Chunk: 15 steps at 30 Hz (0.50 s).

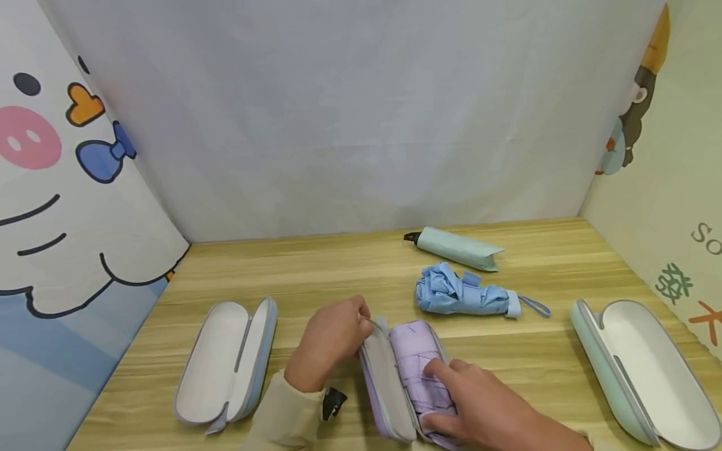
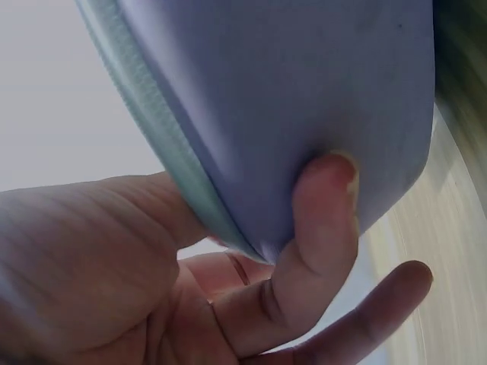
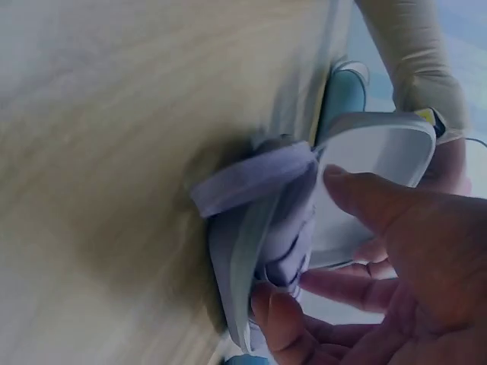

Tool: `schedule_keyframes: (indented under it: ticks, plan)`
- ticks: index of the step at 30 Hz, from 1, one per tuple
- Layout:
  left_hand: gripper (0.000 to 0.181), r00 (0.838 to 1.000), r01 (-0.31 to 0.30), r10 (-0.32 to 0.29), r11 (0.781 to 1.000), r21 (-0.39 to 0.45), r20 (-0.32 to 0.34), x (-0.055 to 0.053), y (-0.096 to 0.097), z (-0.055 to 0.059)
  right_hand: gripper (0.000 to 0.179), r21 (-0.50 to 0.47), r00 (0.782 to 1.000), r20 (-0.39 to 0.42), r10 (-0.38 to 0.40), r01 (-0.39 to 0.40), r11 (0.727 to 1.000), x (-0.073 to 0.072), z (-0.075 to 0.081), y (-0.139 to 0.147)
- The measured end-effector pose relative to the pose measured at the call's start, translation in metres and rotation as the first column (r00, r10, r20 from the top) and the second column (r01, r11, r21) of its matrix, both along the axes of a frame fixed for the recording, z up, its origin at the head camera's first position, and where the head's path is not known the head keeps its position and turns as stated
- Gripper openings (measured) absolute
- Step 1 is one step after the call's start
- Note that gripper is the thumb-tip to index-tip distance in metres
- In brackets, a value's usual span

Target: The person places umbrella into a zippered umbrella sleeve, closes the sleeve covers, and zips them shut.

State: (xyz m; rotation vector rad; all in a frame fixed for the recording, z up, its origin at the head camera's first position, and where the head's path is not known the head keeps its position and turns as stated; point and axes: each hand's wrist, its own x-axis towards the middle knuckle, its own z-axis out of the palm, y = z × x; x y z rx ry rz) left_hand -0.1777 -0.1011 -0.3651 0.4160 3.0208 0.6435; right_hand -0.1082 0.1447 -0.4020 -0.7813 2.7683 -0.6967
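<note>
A purple zip case (image 1: 383,382) lies opened out on the table in front of me. In its right half is a folded purple umbrella (image 1: 418,360) with a strap around it. My left hand (image 1: 334,335) pinches the far end of the case's left half; in the left wrist view, bent fingers hold the purple shell (image 2: 304,84) near its zip edge. My right hand (image 1: 479,401) presses on the umbrella with spread fingers. In the right wrist view, the right hand's fingertips (image 3: 274,308) touch the umbrella and case rim, and a purple strap (image 3: 255,179) sticks out at the end.
A blue folded umbrella (image 1: 465,294) and a pale green umbrella (image 1: 459,247) lie behind the case. An opened blue case (image 1: 214,363) stands at the left, an opened mint case (image 1: 648,369) at the right. A white curtain (image 1: 338,125) closes off the back.
</note>
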Motion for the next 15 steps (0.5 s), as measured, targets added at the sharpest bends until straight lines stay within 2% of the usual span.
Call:
schedule_keyframes:
  ticks: [3, 8, 15]
  plan:
    - [0.014, 0.999, -0.005, 0.004, 1.0, 0.014, 0.037, 0.0, 0.0, 0.001, 0.052, 0.024, 1.0, -0.017, 0.019, -0.019, 1.0, -0.002, 0.003, 0.003]
    - [0.02, 0.995, -0.018, 0.016, 1.0, 0.023, 0.095, 0.0, -0.002, 0.002, 0.032, 0.07, 1.0, 0.005, -0.002, 0.001, 0.998, -0.002, 0.009, 0.013]
    - [0.02, 0.996, -0.002, 0.0, 1.0, 0.019, 0.09, 0.0, -0.001, 0.003, 0.038, 0.13, 0.988, 0.101, 0.116, -0.128, 0.983, 0.004, 0.002, 0.022]
